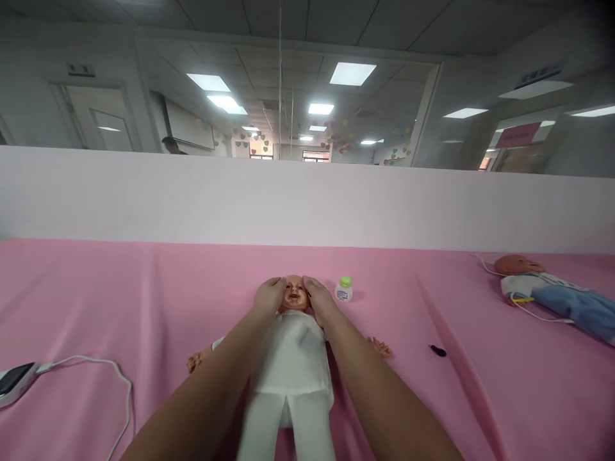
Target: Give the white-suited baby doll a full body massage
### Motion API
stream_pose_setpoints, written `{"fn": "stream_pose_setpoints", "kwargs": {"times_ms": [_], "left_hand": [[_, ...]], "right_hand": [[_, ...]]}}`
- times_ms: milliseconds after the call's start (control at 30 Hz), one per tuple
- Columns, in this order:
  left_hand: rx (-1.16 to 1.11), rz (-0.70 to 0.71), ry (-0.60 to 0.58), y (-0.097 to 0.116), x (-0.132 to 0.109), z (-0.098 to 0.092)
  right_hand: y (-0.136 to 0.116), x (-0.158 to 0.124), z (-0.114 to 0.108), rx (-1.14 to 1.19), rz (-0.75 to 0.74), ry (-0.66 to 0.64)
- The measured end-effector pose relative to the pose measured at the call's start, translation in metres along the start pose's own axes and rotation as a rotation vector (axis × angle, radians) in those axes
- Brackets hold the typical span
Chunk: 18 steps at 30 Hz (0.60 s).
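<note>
A baby doll (294, 358) in white clothes lies on its back, its face turned up and its arms spread to the sides. My left hand (269, 296) is cupped against one side of the doll's head, and my right hand (319, 298) presses on the other side. Between them the doll's face (294, 296) shows, with the fingertips at its temples and forehead. The undersides of both hands and some fingers are hidden. Just right of my right hand stands a small clear bottle (343, 291) with a green cap.
Pink cloth (192, 288) covers the table. At far right lies another doll (552, 288) in blue and white, with a white cord. A small black object (437, 350) rests right of centre. A white device (19, 381) with a cable sits at left. Behind runs a low white wall (307, 202) beneath glass.
</note>
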<state>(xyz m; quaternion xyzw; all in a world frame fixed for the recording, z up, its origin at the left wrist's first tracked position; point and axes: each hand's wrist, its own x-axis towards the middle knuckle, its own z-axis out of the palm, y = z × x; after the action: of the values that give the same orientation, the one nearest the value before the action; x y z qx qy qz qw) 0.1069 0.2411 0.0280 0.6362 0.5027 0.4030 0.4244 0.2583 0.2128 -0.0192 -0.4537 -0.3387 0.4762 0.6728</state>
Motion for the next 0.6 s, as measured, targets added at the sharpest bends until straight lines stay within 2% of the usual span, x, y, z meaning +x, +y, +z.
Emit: {"fn": "stream_pose_setpoints", "kwargs": {"times_ms": [133, 267, 600], "left_hand": [[-0.025, -0.012, 0.054, -0.014, 0.007, 0.012], [-0.035, -0.008, 0.124, -0.029, 0.007, 0.019], [-0.163, 0.015, 0.168, -0.048, 0.012, 0.024]], "right_hand": [[0.011, 0.004, 0.002, -0.028, -0.122, 0.053], [0.022, 0.007, 0.003, -0.087, -0.183, 0.11], [0.022, 0.007, -0.002, -0.053, -0.171, 0.116]]}}
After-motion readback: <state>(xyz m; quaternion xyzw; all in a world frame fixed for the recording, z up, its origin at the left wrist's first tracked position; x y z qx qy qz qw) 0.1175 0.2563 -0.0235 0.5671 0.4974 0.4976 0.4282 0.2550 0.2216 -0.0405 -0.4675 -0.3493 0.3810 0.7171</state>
